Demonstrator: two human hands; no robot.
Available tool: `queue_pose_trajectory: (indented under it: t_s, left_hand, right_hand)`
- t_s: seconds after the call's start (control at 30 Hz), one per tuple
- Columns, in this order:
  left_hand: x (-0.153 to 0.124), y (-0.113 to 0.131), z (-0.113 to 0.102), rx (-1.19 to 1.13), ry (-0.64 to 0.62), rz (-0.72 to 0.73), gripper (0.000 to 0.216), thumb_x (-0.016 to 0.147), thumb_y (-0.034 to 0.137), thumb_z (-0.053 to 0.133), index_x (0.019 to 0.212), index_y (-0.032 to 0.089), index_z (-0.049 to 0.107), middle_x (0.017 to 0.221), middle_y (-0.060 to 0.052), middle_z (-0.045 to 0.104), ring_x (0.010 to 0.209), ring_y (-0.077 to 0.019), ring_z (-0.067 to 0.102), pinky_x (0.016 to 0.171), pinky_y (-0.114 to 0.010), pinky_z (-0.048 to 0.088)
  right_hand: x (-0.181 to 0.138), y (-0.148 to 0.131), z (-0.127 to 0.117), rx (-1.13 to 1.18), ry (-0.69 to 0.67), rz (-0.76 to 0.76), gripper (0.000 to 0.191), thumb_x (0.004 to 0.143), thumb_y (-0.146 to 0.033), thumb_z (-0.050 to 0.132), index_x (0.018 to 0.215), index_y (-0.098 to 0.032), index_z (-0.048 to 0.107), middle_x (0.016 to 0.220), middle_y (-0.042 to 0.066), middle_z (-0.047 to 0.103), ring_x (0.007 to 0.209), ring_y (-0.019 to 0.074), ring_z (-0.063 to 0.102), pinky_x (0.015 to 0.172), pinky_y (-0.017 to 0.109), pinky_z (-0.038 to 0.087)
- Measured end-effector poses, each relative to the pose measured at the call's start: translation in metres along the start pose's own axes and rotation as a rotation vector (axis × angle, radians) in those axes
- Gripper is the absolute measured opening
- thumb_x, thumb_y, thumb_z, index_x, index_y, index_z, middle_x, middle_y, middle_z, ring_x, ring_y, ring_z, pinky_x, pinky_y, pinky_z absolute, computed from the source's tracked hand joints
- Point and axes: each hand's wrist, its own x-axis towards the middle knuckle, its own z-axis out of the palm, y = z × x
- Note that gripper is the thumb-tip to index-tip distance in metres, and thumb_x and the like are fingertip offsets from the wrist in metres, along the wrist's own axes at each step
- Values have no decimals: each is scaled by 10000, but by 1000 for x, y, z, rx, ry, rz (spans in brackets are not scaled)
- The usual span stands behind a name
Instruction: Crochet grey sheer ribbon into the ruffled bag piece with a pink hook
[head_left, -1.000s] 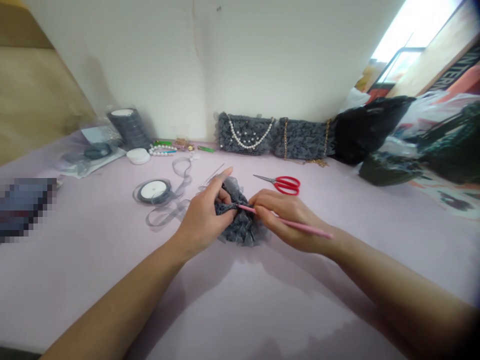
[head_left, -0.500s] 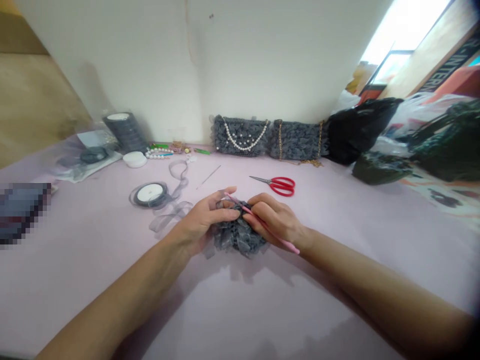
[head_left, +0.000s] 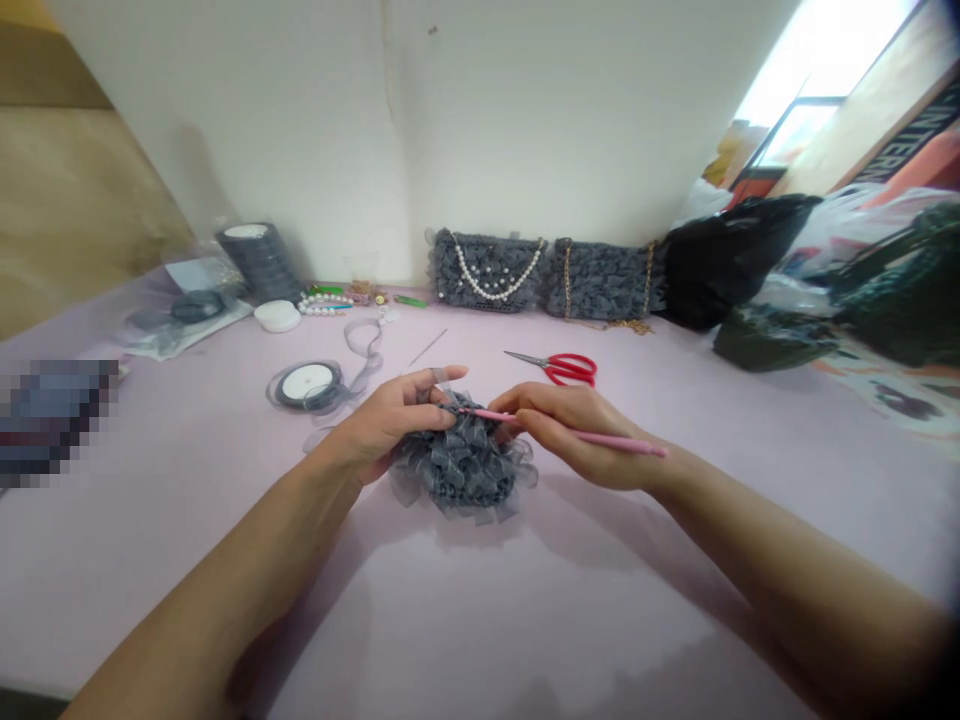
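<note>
A dark grey ruffled crochet piece (head_left: pixel 472 460) made of sheer ribbon is held just over the table in front of me. My left hand (head_left: pixel 401 415) pinches its upper left edge, with ribbon passing around the raised index finger. In my right hand (head_left: pixel 574 430) lies a pink crochet hook (head_left: pixel 611 440), its tip at the top edge of the piece near my left thumb. The right fingertips also meet the piece's upper right side. From the left hand, sheer grey ribbon (head_left: pixel 364 345) trails to a white-centred ribbon spool (head_left: pixel 307 384).
Red-handled scissors (head_left: pixel 566 367) lie beyond my right hand, and a thin needle (head_left: pixel 427 346) beyond the left. Two grey ruffled bags (head_left: pixel 487 272) stand against the wall. Stacked spools (head_left: pixel 259 265) and beads (head_left: pixel 326 303) are at the back left; a black plastic bag (head_left: pixel 731 260) is at the right.
The hook has turned from a steep slant to nearly level, and my right hand has opened out slightly rightward. The crochet piece now shows more of its front. The view has shifted slightly.
</note>
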Motion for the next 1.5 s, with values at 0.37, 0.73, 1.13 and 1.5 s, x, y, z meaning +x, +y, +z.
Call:
queue_pose_trajectory:
  t_s: [0.37, 0.73, 1.13, 1.5]
  left_hand:
    - [3, -13, 22, 98, 1, 100, 602, 754, 304, 761, 1318, 169, 602, 915, -30, 662, 869, -161, 603, 831, -292, 445]
    - [-6, -13, 34, 168, 70, 235, 836, 775, 212, 719, 1505, 179, 313, 911, 0, 631, 813, -126, 589, 766, -257, 450]
    - [-3, -19, 43, -294, 60, 54, 715, 694, 89, 766, 1360, 160, 513, 792, 35, 655, 713, -85, 620, 712, -209, 463]
    - [-2, -5, 15, -52, -12, -27, 765, 677, 154, 813, 1387, 198, 529, 798, 28, 634, 728, -102, 597, 724, -247, 431]
  right_hand:
    - [7, 1, 33, 46, 360, 243, 361, 945, -397, 478, 649, -208, 394, 569, -50, 395, 516, 84, 352, 442, 213, 280]
    - [1, 4, 41, -477, 350, -153, 301, 1000, -269, 433, 708, -209, 391, 587, -48, 421, 476, 79, 322, 454, 236, 252]
    - [3, 20, 42, -709, 452, -377, 219, 998, -211, 428, 779, -204, 444, 723, 41, 598, 582, 124, 515, 504, 244, 373]
    - [5, 17, 30, -605, 322, -517, 143, 973, -190, 468, 831, -186, 489, 782, 69, 640, 662, 147, 574, 558, 254, 449]
